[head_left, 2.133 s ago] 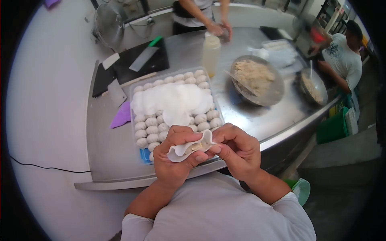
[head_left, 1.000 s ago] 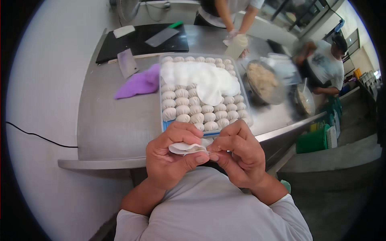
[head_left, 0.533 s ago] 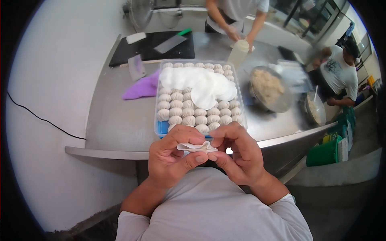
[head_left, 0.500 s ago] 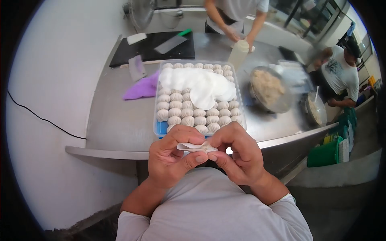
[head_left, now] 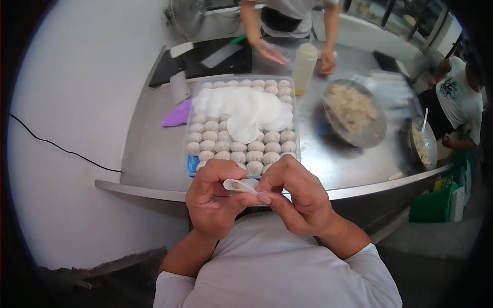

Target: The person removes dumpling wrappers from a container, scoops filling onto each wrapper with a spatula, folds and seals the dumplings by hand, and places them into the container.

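Observation:
Between my two hands is a folded white dough wrapper [head_left: 240, 185], with a little filling visible in its opening. My left hand [head_left: 214, 197] is closed on its left side, thumb below and fingers above. My right hand [head_left: 295, 195] pinches the right end of the wrapper between thumb and fingertips. Just beyond my hands lies a clear tray [head_left: 189, 138] holding rows of pleated dumplings [head_left: 255, 156]. A pile of flat white wrappers [head_left: 241, 110] covers the middle and upper part of those rows.
Behind the tray stands a squeeze bottle [head_left: 305, 69]. Bowls of filling [head_left: 354, 110] [head_left: 421, 143] are at right. A purple cloth [head_left: 177, 114], a scraper [head_left: 179, 87] and a black board [head_left: 169, 66] lie at left. One person [head_left: 287, 20] stands across the table, another [head_left: 457, 97] at far right.
The right end of the wrapper is now pinched together, with its opening toward the left. The person across the table has moved their hands apart. The view has shifted slightly.

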### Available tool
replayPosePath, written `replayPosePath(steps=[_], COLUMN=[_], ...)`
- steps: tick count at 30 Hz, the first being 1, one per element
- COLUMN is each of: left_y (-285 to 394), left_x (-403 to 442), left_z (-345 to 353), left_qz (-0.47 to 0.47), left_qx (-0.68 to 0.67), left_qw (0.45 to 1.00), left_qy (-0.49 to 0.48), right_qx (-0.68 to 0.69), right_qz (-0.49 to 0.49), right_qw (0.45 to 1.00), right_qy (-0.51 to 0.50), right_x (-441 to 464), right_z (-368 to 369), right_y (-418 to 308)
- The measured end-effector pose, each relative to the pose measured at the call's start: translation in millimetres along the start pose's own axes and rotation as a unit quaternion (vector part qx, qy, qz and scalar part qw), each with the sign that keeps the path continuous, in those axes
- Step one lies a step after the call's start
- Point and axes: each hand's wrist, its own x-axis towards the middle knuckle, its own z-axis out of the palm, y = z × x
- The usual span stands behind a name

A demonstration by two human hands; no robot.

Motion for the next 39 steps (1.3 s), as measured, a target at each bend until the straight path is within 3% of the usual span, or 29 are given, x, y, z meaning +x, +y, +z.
replayPosePath(steps=[1, 5, 7, 8, 10, 12, 17, 19, 21, 24, 28, 29, 31, 34, 36, 39], left_y=[-3, -5, -3, -3, -6, -15, -11, -9, -7, -17, -12, -10, -8, -11, -14, -10], left_x=[0, 5, 9, 10, 8, 4, 13, 18, 21, 22, 27, 29, 32, 36, 37, 35], left_z=[3, 14, 19, 21, 26, 31, 16, 10, 3, -3, -23, -28, -38, -50, -52, -68], left_qz=[-0.001, 0.022, 0.015, 0.016, 0.014, 0.026, 0.043, 0.051, 0.044, 0.090, 0.067, 0.067, 0.067, 0.059, 0.081, 0.039], left_qx=[0.005, 0.087, 0.108, 0.123, 0.140, 0.064, 0.067, 0.062, 0.054, 0.020, 0.025, 0.042, 0.054, 0.061, 0.021, 0.029], left_qw=[1.000, 0.994, 0.992, 0.990, 0.987, 0.997, 0.996, 0.995, 0.994, 0.995, 0.996, 0.994, 0.993, 0.992, 0.996, 0.996], left_qy=[0.001, -0.057, -0.070, -0.072, -0.074, 0.023, -0.051, -0.065, -0.083, -0.028, -0.058, -0.070, -0.080, -0.092, -0.044, -0.072], right_qx=[-0.011, -0.018, 0.095, 0.099, 0.035, 0.032, 0.009, 0.086, 0.024, -0.048, -0.060, -0.063, 0.033, -0.087, -0.099, -0.093], right_qz=[-0.039, -0.044, 0.082, 0.084, 0.000, -0.005, -0.029, 0.081, 0.044, 0.004, -0.038, -0.036, 0.071, 0.039, 0.041, 0.041], right_qw=[0.999, 0.998, 0.992, 0.992, 0.998, 0.998, 0.999, 0.993, 0.999, 0.998, 0.996, 0.996, 0.997, 0.994, 0.993, 0.993], right_qy=[-0.018, -0.048, 0.001, -0.002, -0.051, -0.046, -0.033, 0.005, -0.018, -0.045, -0.044, -0.046, 0.017, -0.051, -0.056, -0.054], right_x=[0, 2, -1, 0, 3, 3, 7, 11, 15, 22, 34, 36, 37, 46, 51, 57], right_z=[-6, -30, -33, -37, -44, -41, -32, -25, -24, -15, -3, 3, 16, 18, 25, 34], right_y=[4, 6, 6, 9, 17, 19, 10, 0, 2, 2, 2, 2, 2, 1, 0, 2])
